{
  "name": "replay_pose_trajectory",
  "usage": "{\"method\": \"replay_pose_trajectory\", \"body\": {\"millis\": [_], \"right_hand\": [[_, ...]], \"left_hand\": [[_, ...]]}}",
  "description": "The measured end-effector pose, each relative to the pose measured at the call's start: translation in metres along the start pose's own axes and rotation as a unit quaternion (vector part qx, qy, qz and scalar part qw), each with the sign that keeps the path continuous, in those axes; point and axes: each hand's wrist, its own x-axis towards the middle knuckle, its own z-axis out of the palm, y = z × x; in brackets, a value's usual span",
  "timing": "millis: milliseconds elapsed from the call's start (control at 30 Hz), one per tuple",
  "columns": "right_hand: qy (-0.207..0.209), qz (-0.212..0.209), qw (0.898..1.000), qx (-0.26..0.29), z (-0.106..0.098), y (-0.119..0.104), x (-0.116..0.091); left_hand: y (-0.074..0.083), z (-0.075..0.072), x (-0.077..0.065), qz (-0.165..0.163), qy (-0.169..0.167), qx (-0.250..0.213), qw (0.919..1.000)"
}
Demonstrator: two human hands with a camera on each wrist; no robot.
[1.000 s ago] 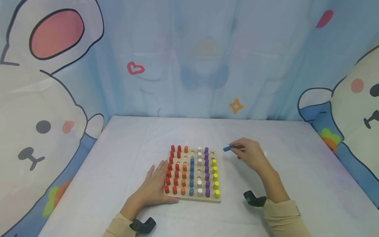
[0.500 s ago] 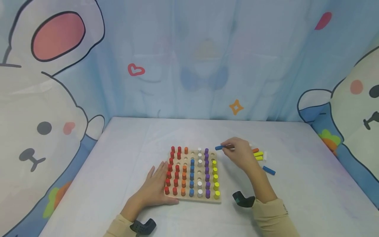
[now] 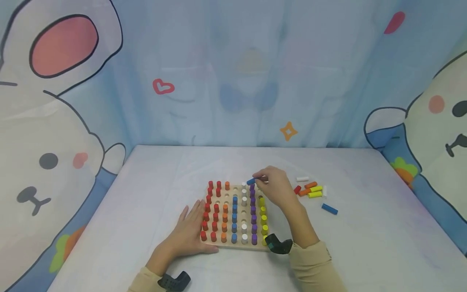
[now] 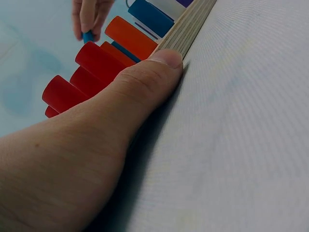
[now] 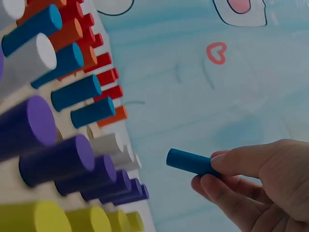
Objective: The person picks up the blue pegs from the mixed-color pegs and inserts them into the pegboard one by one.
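A wooden pegboard (image 3: 233, 245) carries columns of coloured pegs, among them red pegs (image 4: 99, 63), blue pegs (image 5: 77, 92) and purple pegs (image 5: 58, 159). My right hand (image 3: 276, 187) pinches a blue peg (image 5: 188, 161) between thumb and fingers, over the back right part of the board. The peg is tilted, with one end sticking out free. Flat along the board's left side lies my left hand (image 3: 187, 230), fingers straight, its thumb (image 4: 140, 79) against the front edge. Several holes show between the standing pegs.
Right of the board, a loose group of pegs lies on the white cloth: yellow pegs (image 3: 315, 194), orange pegs (image 3: 311, 185), a red peg (image 3: 297, 189) and a white peg (image 3: 302, 179). A single blue peg (image 3: 330, 209) lies nearer. Behind hangs a printed curtain (image 3: 233, 81).
My right hand has carried the blue peg leftward from beside the board to above its back rows, uncovering the loose pegs. The left hand has stayed in place.
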Motion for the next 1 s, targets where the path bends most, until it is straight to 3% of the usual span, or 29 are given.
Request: {"method": "replay_pose_trajectory", "body": {"millis": [500, 733, 1000], "right_hand": [[0.014, -0.025, 0.999, 0.018, 0.023, -0.015, 0.002], [-0.013, -0.024, 0.999, -0.02, 0.033, -0.018, 0.002], [-0.036, -0.039, 0.998, -0.025, 0.042, -0.018, 0.003]], "left_hand": [[0.001, -0.001, -0.001, -0.003, -0.002, -0.009, 1.0], [0.001, -0.002, -0.002, -0.003, -0.001, -0.011, 0.9999], [0.002, -0.002, -0.001, -0.008, -0.002, -0.008, 0.9999]]}}
